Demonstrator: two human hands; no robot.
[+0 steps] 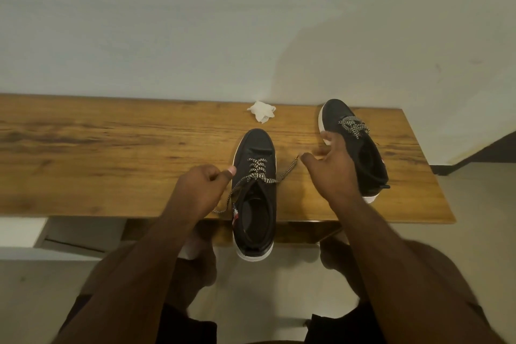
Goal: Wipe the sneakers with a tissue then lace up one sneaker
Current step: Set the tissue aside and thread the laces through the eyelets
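Two bare forearms, left hand (199, 187), right hand (333, 166), no sleeves or jewellery visible, dark shorts (190, 327) near the elbows

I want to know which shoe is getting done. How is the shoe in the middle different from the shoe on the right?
The middle sneaker points straight away and its heel hangs over the table edge; the right sneaker lies angled, wholly on the table. The middle sneaker's laces run out loose to both sides, the left hand pinching one; the right sneaker's laces sit bunched on top. The right hand hovers between them. Both are black with white soles and speckled laces.
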